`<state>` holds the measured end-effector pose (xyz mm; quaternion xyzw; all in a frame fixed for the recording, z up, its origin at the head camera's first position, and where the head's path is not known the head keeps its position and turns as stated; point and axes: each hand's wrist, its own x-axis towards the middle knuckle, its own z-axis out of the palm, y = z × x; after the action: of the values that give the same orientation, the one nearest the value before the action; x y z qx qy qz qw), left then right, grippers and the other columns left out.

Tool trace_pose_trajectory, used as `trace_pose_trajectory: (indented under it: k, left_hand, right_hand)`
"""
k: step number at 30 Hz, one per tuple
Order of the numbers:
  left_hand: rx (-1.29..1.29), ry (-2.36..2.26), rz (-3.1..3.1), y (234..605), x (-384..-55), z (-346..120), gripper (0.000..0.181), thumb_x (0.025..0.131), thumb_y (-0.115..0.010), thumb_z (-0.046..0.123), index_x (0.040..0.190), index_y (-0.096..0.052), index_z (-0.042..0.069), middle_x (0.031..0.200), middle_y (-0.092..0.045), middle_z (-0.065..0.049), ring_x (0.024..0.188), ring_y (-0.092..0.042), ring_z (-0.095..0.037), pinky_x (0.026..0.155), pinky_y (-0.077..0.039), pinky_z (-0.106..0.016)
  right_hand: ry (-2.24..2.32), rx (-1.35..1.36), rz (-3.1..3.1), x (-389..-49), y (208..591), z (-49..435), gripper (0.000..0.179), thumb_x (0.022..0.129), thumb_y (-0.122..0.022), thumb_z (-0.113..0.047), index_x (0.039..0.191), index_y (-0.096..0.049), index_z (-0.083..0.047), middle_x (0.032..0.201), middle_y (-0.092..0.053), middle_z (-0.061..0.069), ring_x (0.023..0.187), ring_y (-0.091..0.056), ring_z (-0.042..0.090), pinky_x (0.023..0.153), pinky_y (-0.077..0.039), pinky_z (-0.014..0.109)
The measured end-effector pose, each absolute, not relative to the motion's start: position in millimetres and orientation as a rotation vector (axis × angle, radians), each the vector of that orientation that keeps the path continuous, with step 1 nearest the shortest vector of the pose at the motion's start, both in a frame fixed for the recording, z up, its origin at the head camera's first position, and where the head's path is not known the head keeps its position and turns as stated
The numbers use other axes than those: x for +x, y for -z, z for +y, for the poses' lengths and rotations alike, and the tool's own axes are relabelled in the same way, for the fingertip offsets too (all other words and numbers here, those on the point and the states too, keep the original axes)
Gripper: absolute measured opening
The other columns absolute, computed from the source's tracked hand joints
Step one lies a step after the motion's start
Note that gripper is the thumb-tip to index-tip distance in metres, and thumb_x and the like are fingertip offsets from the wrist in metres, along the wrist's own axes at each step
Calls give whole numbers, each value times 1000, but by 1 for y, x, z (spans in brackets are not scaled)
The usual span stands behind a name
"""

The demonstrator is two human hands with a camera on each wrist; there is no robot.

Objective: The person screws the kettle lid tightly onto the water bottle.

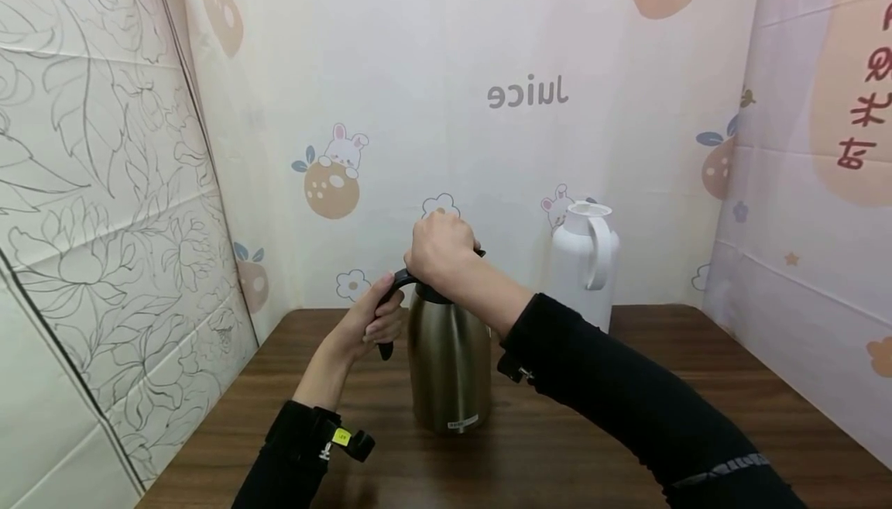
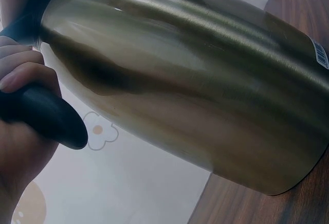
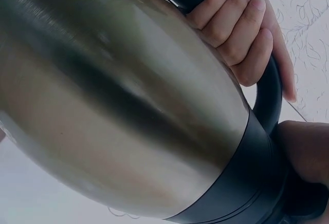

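Mid-counter [image 1: 543, 462], well inside its edges, metal jug [image 1: 449, 362], left hand [image 1: 365, 323] curled round handle [image 1: 385, 351], right hand [image 1: 442, 245] gripping top [image 1: 433, 294], white jug [image 1: 571, 269] far right.

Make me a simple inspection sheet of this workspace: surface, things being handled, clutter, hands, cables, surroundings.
Surface: brown wood-grain table, with the grain visible.
Job's things: tall golden-brown metal jug, upright, with a curved black handle, a black top and a small white label near its base.
Clutter: rounded white jug with a looped handle, behind and to the right.
Hands: the left hand grips the black handle; the right hand is curled over the black top, fingers partly hidden.
Cables: nothing seen.
Surroundings: pale back hanging printed with fruit, rabbits and a mirrored "Juice"; white left hanging with dark floral line drawings.
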<state>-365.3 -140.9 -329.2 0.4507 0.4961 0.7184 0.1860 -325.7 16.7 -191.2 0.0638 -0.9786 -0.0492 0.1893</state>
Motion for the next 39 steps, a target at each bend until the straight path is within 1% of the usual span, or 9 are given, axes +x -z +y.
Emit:
trace_pose_trajectory:
  k: [4,8,12,17,19,24,27,32,39]
  left_hand:
    - [1278,-2014,1393,329,-366,-141,58,115,-35,52,65,-38,22,47,-35,12,35,-25,-4,39,-9,-29]
    - [1280,-2009,1377,329,-367,-142,58,115,-35,51,65,-37,21,47,-35,11,36,-24,-5,39,-9,-29]
    - [1282,-2012,1364,329,-367,-143,58,115,-37,52,65,-37,22,47,-35,12,35,-25,-5,39,-9,-29]
    - [1276,-2008,1378,327,-367,-142,58,113,-40,55,65,-38,23,48,-38,13,35,-27,-3,38,-9,-29]
    - [1271,-2007,1383,326,-367,-142,58,113,-41,55,65,-39,23,48,-38,13,35,-29,-2,38,-9,-29]
    - [1274,-2010,1353,328,-369,-142,58,113,-41,55,65,-39,23,48,-38,13,34,-29,-2,38,-9,-29]
    - [1279,-2009,1324,329,-369,-141,58,114,-40,53,65,-39,22,48,-36,12,34,-28,-3,38,-10,-28]
    - [1285,-2013,1308,330,-371,-142,58,114,-40,51,65,-38,21,48,-35,11,35,-26,-5,38,-10,-28]
    - [1307,-2005,1335,328,-371,-141,58,115,-37,51,65,-37,22,48,-35,12,35,-25,-5,37,-10,-27]
  right_hand:
    - [160,191,-2773,-324,188,18,35,106,-57,-34,97,-72,-4,107,-62,16,87,-72,38,71,-64,50]
    - [152,233,-2832,-321,183,21,35,105,-58,-39,99,-71,-7,110,-60,13,85,-67,30,67,-62,39]
    - [154,308,-2899,-318,175,27,47,105,-56,-55,98,-71,-11,116,-59,12,88,-61,25,65,-55,34]
    - [108,421,-2952,-317,164,38,69,101,-46,-74,100,-76,-12,122,-67,12,97,-65,24,74,-55,36]
    - [56,484,-2961,-318,158,45,74,100,-45,-76,112,-76,-10,127,-69,11,105,-67,25,83,-56,39]
    - [-52,780,-2897,-328,147,68,76,102,-48,-72,145,-63,-12,142,-66,11,131,-62,29,105,-51,46]
    - [-132,1030,-2777,-339,148,83,65,103,-55,-64,145,-64,-16,143,-66,7,136,-59,28,110,-48,47]
    - [-312,1399,-2543,-355,161,101,44,104,-61,-51,134,-72,-21,135,-70,-4,129,-63,20,106,-51,45]
    - [-508,1571,-2343,-371,188,110,34,105,-61,-42,127,-77,-22,121,-75,-10,114,-67,7,97,-54,37]
